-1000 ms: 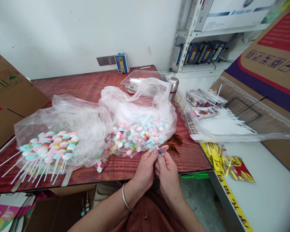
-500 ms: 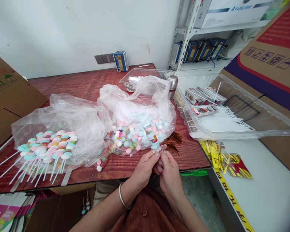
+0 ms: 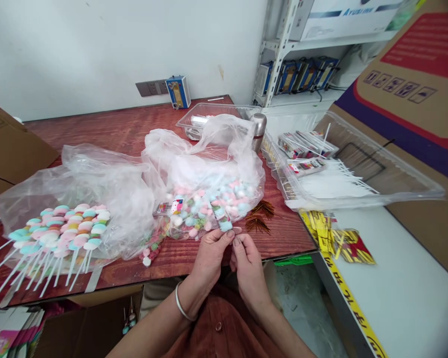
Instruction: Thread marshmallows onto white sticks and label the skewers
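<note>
Both my hands meet at the near edge of the red wooden table [image 3: 108, 132]. My left hand [image 3: 209, 251] and my right hand [image 3: 246, 258] pinch the lower end of a narrow clear wrapper holding a candy skewer [image 3: 221, 217], which points up and away from me. Behind it lies an open plastic bag [image 3: 209, 159] full of loose pastel round candies [image 3: 205, 201]. To the left, finished candy sticks [image 3: 59, 233] with white stems lie in rows on another plastic sheet.
A clear tray [image 3: 358, 199] with white sticks and printed wrappers sits to the right. Yellow and red ties [image 3: 339, 243] lie on the white surface. Brown twist ties [image 3: 259, 216] rest by the bag. Cardboard boxes [image 3: 414, 114] stand on both sides; a metal flask [image 3: 258, 130] is behind.
The wrapped candy skewer has swung from tilted left to nearly upright between my fingers. My hands stayed together, and the view shifted slightly to the right.
</note>
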Action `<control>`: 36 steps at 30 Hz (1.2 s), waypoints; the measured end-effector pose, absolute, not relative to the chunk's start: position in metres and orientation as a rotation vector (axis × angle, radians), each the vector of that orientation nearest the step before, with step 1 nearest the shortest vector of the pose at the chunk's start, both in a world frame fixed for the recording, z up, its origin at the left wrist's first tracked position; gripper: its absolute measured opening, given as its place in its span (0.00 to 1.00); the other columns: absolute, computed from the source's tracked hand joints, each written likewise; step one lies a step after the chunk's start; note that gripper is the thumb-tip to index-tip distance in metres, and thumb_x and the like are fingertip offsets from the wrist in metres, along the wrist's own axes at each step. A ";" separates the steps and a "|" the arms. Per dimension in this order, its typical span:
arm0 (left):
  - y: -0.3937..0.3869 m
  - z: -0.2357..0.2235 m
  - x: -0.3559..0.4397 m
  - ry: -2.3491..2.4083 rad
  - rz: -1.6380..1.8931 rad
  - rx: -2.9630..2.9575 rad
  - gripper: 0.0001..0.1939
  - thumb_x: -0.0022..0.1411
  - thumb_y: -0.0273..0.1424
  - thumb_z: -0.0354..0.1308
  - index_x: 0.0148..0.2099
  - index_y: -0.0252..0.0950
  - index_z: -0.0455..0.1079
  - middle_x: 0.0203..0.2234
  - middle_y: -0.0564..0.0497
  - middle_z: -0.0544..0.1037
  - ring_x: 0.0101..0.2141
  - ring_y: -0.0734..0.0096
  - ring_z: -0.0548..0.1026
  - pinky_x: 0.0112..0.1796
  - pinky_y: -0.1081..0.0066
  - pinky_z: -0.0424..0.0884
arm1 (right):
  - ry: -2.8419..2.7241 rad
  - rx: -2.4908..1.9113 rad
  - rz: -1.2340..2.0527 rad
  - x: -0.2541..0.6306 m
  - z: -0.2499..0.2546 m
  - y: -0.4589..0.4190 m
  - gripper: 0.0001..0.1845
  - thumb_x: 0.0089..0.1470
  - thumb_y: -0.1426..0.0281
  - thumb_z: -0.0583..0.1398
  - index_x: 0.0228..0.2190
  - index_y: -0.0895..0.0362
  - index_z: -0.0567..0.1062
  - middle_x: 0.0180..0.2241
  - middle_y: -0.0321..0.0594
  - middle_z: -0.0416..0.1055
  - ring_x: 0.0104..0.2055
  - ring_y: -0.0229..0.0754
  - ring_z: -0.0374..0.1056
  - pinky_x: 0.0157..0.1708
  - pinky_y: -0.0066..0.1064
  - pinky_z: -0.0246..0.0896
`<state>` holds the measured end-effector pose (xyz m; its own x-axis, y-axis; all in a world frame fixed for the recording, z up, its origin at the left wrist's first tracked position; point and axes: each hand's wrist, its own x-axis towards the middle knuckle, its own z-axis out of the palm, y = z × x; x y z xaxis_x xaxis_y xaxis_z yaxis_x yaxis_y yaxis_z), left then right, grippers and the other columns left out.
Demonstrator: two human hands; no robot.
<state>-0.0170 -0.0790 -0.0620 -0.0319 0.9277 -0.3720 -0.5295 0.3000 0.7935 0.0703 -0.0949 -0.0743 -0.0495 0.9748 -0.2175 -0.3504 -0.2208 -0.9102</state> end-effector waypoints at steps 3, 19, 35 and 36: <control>-0.081 -0.062 -0.026 0.915 1.102 0.525 0.19 0.52 0.41 0.69 0.42 0.32 0.79 0.21 0.49 0.77 0.17 0.73 0.71 0.19 0.74 0.67 | -0.495 -0.898 1.828 0.071 -0.070 -0.096 0.18 0.52 0.55 0.64 0.30 0.53 0.65 0.20 0.23 0.49 0.18 0.29 0.37 0.15 0.21 0.41; -0.071 -0.057 -0.056 1.145 1.414 0.695 0.13 0.45 0.38 0.74 0.30 0.35 0.80 0.23 0.50 0.79 0.27 0.68 0.74 0.36 0.67 0.70 | -1.781 -1.831 0.284 0.140 -0.073 -0.060 0.10 0.62 0.66 0.56 0.35 0.56 0.76 0.34 0.41 0.71 0.37 0.44 0.66 0.37 0.33 0.55; -0.079 -0.071 -0.091 1.374 1.162 1.118 0.13 0.62 0.40 0.59 0.34 0.37 0.76 0.26 0.51 0.74 0.31 0.68 0.69 0.37 0.70 0.64 | -1.692 -1.594 0.384 0.142 -0.080 -0.049 0.11 0.63 0.71 0.54 0.34 0.56 0.77 0.35 0.41 0.74 0.39 0.43 0.69 0.39 0.32 0.60; -0.079 -0.067 -0.091 1.405 1.139 1.192 0.12 0.63 0.39 0.58 0.34 0.37 0.76 0.27 0.51 0.74 0.31 0.68 0.69 0.37 0.70 0.63 | -1.675 -1.567 0.403 0.142 -0.080 -0.050 0.11 0.63 0.70 0.54 0.35 0.56 0.77 0.35 0.41 0.75 0.39 0.43 0.70 0.39 0.32 0.61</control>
